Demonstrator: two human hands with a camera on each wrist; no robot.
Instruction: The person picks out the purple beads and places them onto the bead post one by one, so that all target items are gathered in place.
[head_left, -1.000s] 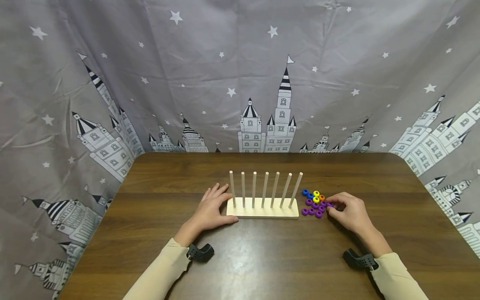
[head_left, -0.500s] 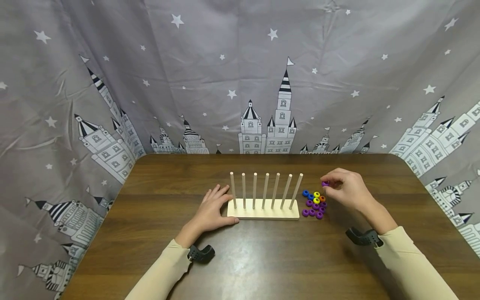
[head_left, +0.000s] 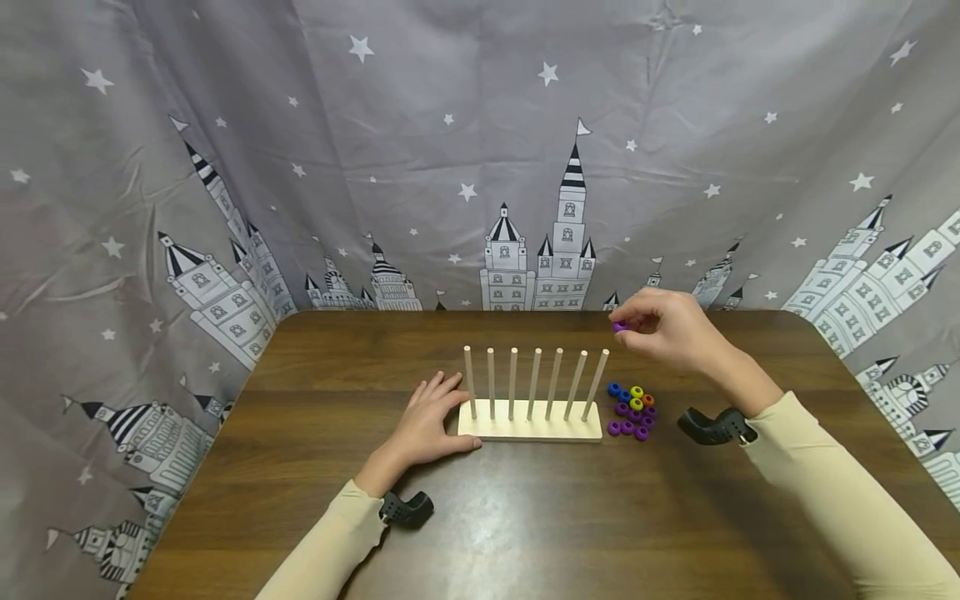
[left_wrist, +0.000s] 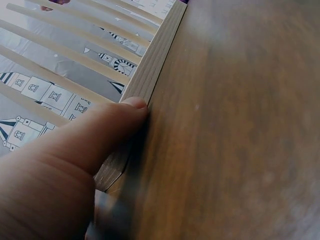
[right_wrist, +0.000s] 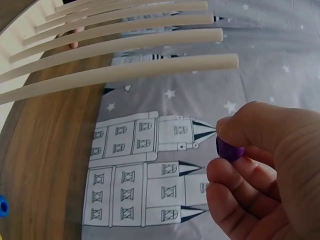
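A pale wooden peg rack (head_left: 528, 430) with a row of several upright pegs stands mid-table. My left hand (head_left: 426, 427) grips its left end, thumb (left_wrist: 132, 107) against the front edge of the base and index finger at the back; the other fingers spread on the table side. My right hand (head_left: 667, 331) is raised above the rack's right side, pinching a purple bead (right_wrist: 230, 149) between thumb and fingertips. The bead is apart from the pegs, beyond the rightmost peg (right_wrist: 200, 65). No beads show on the pegs.
Right of the rack lies a loose cluster of beads: several purple beads (head_left: 627, 428), blue beads (head_left: 614, 389), yellow beads (head_left: 637, 392) and an orange bead (head_left: 648, 401). A grey curtain (head_left: 420, 167) printed with castles hangs behind the wooden table (head_left: 525, 525).
My right hand has picked a purple bead off the cluster's right side, lifted it and carried it up and to the left. My left hand stays on the rack.
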